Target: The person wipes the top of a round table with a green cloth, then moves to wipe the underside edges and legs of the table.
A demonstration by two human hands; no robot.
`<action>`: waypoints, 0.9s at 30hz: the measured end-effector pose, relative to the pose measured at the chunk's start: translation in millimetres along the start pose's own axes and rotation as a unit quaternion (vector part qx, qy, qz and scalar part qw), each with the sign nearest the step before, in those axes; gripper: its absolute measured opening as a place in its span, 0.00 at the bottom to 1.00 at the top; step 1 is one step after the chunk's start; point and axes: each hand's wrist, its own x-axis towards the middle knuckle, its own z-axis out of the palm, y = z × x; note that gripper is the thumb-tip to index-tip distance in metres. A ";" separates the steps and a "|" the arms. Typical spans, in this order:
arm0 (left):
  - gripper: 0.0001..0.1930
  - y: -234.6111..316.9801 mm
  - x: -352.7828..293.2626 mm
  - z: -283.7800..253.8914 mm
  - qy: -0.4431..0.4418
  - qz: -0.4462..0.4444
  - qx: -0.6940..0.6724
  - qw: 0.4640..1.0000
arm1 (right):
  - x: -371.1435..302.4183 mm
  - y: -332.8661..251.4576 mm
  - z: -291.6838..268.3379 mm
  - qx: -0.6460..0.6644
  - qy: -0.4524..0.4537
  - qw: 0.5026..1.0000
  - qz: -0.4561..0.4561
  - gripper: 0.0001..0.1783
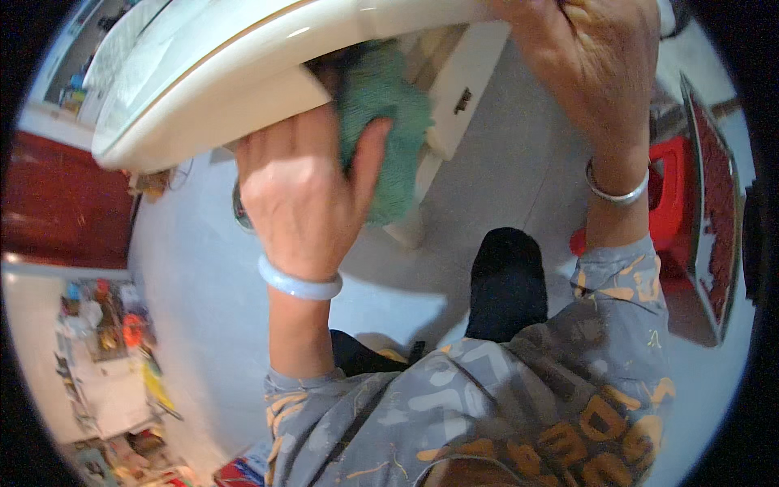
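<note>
My left hand reaches under the rounded edge of a cream-white table with a glass top. It is closed on a crumpled green cloth; the thumb lies across the cloth, and the fingertips are hidden below the table's edge. The cloth is against the pale parts under the tabletop, near a white panel with a small dark mark. At the upper right, my right hand is at the table's rim. Its fingers run out of the picture, so their grip is hidden.
A red plastic stool and an upright dark-red panel with a pale frame stand at the right. My black-clad foot is on the grey floor. At far left are a red cabinet and a cluttered surface.
</note>
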 end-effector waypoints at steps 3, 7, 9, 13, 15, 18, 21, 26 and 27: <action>0.29 -1.2 -5.2 -1.8 0.014 0.007 -0.041 0.999 | -47.3 -29.4 -8.4 0.049 0.012 0.995 0.085 0.20; 0.24 -34.4 -14.0 -6.9 -0.090 0.002 -0.179 0.980 | -81.7 -94.6 29.4 0.154 0.022 0.978 0.136 0.22; 0.28 -25.7 -24.6 -2.7 0.029 -0.163 -0.350 0.922 | -75.9 -113.9 55.2 0.206 0.020 0.968 0.143 0.26; 0.28 -24.3 -44.5 -6.0 0.218 -0.145 -0.248 0.933 | -65.4 -130.4 73.9 0.176 0.023 0.972 0.155 0.28; 0.25 -48.5 -33.0 -19.6 0.271 -0.035 -0.182 0.944 | -67.9 -120.0 77.8 0.112 -0.017 0.983 0.148 0.25; 0.28 -60.3 5.1 -30.7 0.282 -0.003 0.001 0.959 | -69.8 -95.1 85.3 0.134 -0.025 0.978 0.155 0.24; 0.35 -58.1 46.5 -24.3 0.206 0.025 0.051 0.977 | -66.9 -71.2 88.2 0.233 -0.033 0.952 0.197 0.27; 0.39 -39.5 53.4 -8.6 0.175 -0.067 -0.105 0.977 | -62.9 -27.3 108.8 0.154 -0.030 0.971 0.183 0.28; 0.39 -43.0 50.6 -12.0 0.165 -0.063 -0.099 0.979 | -58.8 -21.0 113.0 0.187 -0.086 0.957 0.203 0.27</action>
